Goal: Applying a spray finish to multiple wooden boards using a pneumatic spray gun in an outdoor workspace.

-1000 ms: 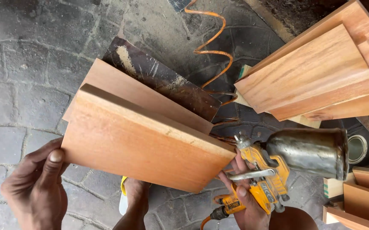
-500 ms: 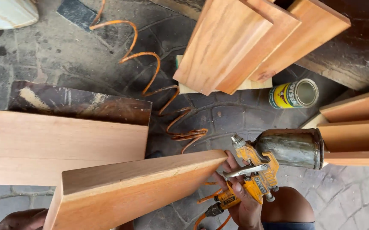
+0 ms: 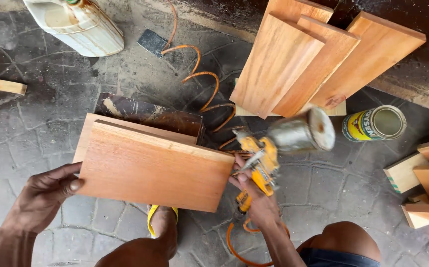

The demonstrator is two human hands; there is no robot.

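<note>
Grey stone paving, stained and dusty, underfoot. Far left, a thin wood strip (image 3: 0, 85); above, a white plastic jug (image 3: 78, 24). Left hand (image 3: 44, 198) gripping the left edge of a reddish board (image 3: 155, 170), thumb on top, fingers closed under it. Board held flat above another board (image 3: 88, 133) and a dark plank (image 3: 147, 114). Orange coiled hose (image 3: 202, 84) behind. Right hand (image 3: 256, 198) closed around a yellow spray gun (image 3: 261, 160), blurred metal cup (image 3: 301, 131) on top. Stacked boards (image 3: 313, 59) leaning upper right; open tin (image 3: 375, 123) beside.
</note>
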